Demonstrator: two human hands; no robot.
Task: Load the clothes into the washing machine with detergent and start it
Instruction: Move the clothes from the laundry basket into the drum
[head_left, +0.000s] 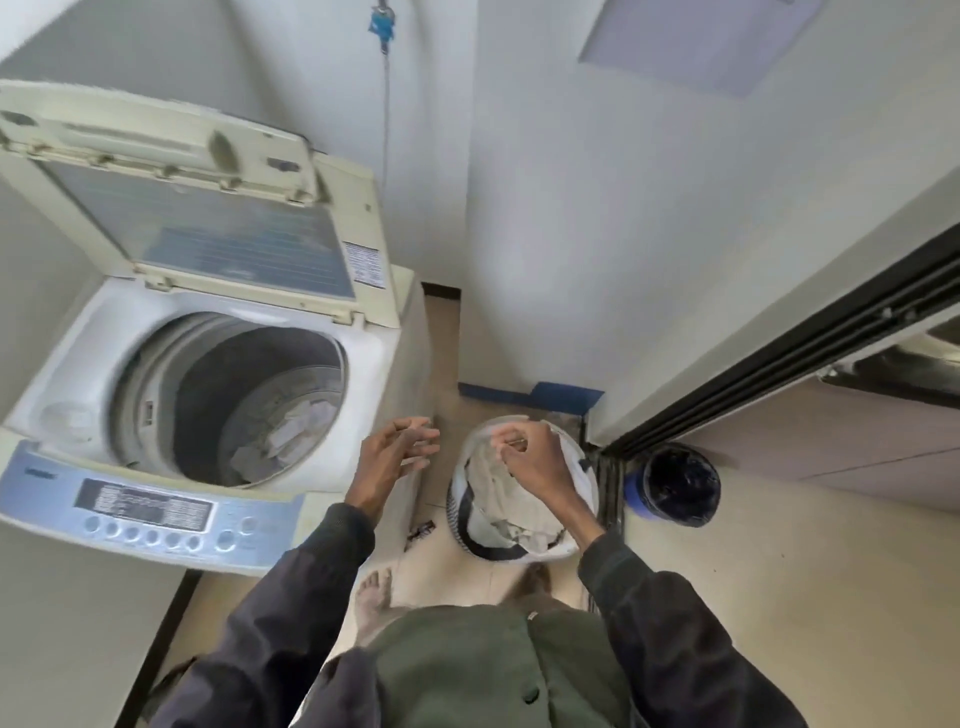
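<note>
A top-loading washing machine (371, 364) stands at the left with its lid (208, 228) raised. Pale clothes (291, 439) lie at the bottom of its drum. On the floor to its right sits a round white laundry basket (460, 512) with crumpled pale clothes (498, 493) inside. My left hand (395, 457) hovers between the machine's corner and the basket, fingers spread and holding nothing. My right hand (535, 460) is over the basket, fingers loosely bent just above the cloth, with nothing seen lifted. No detergent is in view.
The machine's control panel (145, 506) faces me at the front. A dark bucket (675, 486) stands right of the basket beside a sliding-door track (779, 353). A small dark object (421, 531) lies on the floor by my bare feet. Walls close in behind.
</note>
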